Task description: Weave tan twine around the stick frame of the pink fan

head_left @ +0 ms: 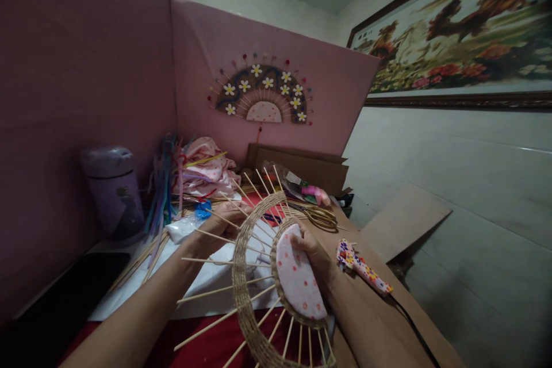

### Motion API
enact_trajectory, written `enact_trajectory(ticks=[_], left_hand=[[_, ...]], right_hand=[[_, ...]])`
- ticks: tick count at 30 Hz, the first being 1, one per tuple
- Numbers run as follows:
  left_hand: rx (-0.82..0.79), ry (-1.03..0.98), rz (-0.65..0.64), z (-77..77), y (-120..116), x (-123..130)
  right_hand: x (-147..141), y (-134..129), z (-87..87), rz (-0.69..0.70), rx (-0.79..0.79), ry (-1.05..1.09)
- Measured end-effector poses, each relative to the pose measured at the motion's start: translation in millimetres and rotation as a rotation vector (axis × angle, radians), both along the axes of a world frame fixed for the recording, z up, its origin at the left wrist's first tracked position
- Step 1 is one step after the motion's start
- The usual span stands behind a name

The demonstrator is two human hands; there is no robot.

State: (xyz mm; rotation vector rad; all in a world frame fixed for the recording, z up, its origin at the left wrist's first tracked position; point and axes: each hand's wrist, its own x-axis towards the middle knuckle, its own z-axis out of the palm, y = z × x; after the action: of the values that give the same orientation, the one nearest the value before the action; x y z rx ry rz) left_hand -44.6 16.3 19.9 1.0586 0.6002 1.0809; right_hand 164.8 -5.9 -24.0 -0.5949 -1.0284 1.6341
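Note:
My right hand grips a half-made fan by its straight edge, thumb pressed on the pink dotted fabric half-circle. Thin wooden sticks radiate from this centre. A band of woven twine runs across them in an arc. The fan is tilted, its sticks pointing left and down. Behind the upper sticks is my left hand, fingers curled; what they hold, if anything, is hidden. Near my right forearm lies a flower-patterned glue gun with a black cord. Golden-handled scissors rest beyond the right hand.
A finished fan with white flowers hangs on the pink board. At left stand a lilac tumbler and coloured pipe cleaners. Crumpled dotted cloth lies at the back, with cardboard beside it. Loose sticks lie left.

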Motion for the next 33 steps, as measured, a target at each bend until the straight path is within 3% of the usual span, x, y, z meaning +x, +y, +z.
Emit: enact_trajectory(ticks=[8, 17, 23, 33], left_hand=[[-0.050, 0.058, 0.050, -4.5, 6.2, -0.3], [0.038, -0.023, -0.058, -9.9, 9.8, -8.6], [-0.038, -0.039, -0.094, -3.9, 7.6, -12.5], [0.011, 0.035, -0.022, -4.1, 6.4, -11.6]], right_hand=[[-0.5, 0.2, 0.4, -0.031, 0.003, -0.022], [-0.1, 0.5, 1.2, -0.050, 0.010, -0.037], [1.1, 0.3, -0.5, -0.061, -0.011, -0.074], [0.3, 1.0, -1.9, -0.131, -0.024, -0.083]])
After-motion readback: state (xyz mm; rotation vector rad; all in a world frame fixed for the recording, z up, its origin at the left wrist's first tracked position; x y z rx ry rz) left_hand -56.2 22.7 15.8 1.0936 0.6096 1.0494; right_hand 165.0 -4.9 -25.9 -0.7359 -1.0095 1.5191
